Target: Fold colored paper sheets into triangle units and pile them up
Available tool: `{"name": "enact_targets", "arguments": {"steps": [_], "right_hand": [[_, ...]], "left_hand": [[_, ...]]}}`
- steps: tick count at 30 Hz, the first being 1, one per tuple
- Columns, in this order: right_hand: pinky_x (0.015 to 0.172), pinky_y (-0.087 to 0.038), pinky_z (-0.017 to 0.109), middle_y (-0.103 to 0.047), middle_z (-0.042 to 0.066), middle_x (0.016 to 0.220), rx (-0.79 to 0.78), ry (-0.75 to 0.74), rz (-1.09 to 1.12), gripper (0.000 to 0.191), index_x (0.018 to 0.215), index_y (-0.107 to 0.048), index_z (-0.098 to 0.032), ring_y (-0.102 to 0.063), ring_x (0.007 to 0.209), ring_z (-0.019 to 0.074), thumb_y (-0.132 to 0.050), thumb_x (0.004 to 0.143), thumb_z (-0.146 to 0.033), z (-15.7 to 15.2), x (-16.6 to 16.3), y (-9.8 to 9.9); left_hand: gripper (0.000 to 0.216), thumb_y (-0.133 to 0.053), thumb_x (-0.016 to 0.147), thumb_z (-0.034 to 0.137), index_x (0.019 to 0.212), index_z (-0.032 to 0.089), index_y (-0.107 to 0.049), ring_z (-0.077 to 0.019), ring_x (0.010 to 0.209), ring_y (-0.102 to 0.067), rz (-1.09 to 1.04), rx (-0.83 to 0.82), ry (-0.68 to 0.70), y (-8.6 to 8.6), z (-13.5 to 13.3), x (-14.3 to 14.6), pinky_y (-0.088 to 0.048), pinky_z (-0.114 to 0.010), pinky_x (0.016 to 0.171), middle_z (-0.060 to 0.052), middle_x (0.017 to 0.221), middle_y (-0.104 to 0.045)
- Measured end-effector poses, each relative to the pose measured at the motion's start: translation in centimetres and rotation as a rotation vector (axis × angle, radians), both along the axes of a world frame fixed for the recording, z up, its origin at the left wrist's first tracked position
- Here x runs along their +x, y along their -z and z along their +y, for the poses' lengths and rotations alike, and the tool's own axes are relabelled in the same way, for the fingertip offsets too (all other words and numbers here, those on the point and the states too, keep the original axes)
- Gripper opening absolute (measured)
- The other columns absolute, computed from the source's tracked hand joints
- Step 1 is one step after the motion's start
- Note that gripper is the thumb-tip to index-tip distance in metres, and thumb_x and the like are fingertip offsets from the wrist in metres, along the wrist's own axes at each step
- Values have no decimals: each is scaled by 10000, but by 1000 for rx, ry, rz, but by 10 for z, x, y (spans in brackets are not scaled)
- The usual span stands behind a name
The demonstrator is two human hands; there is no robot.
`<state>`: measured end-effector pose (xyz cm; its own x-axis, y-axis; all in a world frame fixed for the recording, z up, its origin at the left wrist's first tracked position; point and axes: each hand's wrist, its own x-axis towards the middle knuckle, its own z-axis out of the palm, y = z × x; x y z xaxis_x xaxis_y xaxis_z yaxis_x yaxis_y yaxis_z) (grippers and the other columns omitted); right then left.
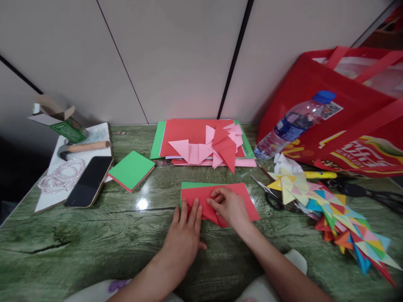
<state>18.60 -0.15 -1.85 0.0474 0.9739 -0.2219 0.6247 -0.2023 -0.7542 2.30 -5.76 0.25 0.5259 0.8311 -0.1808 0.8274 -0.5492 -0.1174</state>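
Note:
A folded piece of red paper [210, 214] lies between my hands, on top of a flat red sheet [241, 197]. Green paper [192, 184] shows along the back and left edges of that sheet. My left hand [185, 233] rests with its fingers stretched out, the tips on the left part of the red paper. My right hand [229, 205] is curled over the middle, thumb and forefinger pinched together at the folded piece. The fingers partly cover the fold, so its full shape is hidden.
Behind are stacked coloured sheets [189, 130] with pink folded pieces [198, 152]. At left lie a green-topped paper stack [134, 167], phone [90, 180], beads [61, 176] and a wooden-handled tool [88, 146]. At right are scissors [272, 197], a multicoloured paper chain [340, 214], bottle [292, 126] and red bag [346, 113].

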Motion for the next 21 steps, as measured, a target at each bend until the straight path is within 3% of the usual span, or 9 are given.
{"name": "enact_targets", "arguments": {"steps": [8, 21], "right_hand": [[486, -424, 237, -670, 8, 631, 7, -13, 19, 148, 749, -607, -203, -620, 518, 155, -606, 724, -349, 0, 1, 2], [508, -438, 238, -659, 7, 637, -12, 4, 2, 127, 762, -591, -199, -624, 544, 155, -604, 722, -319, 0, 0, -2]], "left_hand": [[814, -701, 682, 461, 1340, 79, -412, -383, 1315, -300, -14, -14, -70, 1, -5, -1, -354, -492, 1041, -230, 1431, -312], [877, -720, 657, 464, 1344, 35, -385, -386, 1322, -247, 12, -101, 7, 0, 2, -7, -329, -503, 1061, -275, 1419, -277]]}}
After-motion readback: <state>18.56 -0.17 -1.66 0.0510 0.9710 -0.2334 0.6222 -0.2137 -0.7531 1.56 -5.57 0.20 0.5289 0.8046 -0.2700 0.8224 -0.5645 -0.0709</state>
